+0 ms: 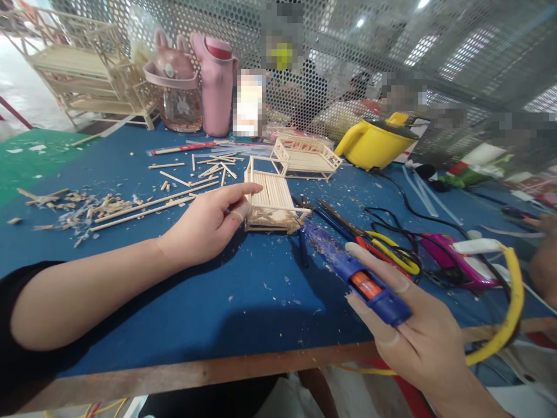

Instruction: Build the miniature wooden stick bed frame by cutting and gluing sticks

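**Item: small stick-built bench model, with glue gun in attendance**

Location: the bench model [272, 203] stands on the blue surface [243, 296], near its middle, just beyond the left hand [209, 223].

Left hand: fingers lightly curled, index and middle fingertips touching the model's near-left end; it steadies the piece without closing around it.

Right hand [418, 331]: wrapped about a blue glue gun [348, 267], index finger laid along the barrel, nozzle pointing at the model's near-right corner.

Handling (a judgement): very light, stiff but brittle; the thin slats and glued joints would likely snap or part under a squeeze. Best taken by the thicker frame rails at the two ends, not by the slatted seat.

Nearby: loose sticks [152, 206] and shavings to the left, a second model [304, 157] behind, yellow-handled scissors [374, 241] to the right.
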A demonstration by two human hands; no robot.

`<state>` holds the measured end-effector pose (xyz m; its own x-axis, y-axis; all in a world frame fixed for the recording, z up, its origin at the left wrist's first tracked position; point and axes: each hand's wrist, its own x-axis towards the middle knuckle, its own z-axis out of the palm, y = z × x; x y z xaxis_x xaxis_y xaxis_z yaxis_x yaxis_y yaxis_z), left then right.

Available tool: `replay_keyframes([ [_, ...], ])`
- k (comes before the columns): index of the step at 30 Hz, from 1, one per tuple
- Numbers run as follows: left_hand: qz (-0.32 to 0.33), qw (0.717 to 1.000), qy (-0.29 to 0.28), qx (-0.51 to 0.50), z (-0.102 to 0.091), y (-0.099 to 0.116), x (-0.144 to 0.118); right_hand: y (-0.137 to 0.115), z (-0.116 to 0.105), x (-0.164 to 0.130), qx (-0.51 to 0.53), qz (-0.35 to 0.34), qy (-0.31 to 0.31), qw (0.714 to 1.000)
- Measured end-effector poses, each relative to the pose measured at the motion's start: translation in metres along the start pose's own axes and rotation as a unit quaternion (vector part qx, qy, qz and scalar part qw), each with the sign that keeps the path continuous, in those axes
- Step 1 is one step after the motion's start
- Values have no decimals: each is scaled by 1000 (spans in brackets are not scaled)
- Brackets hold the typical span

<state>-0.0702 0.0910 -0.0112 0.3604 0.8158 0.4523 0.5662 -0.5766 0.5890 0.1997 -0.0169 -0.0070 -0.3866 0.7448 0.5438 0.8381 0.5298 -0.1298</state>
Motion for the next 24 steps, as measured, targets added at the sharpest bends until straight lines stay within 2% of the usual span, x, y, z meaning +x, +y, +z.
replay_keyframes([
  [4,2,1000,0,-1,0,0,0,-4,-2,3,12,43,10,999],
  [24,1,1000,0,-2,0,0,0,1,2,0,48,95,19,994],
])
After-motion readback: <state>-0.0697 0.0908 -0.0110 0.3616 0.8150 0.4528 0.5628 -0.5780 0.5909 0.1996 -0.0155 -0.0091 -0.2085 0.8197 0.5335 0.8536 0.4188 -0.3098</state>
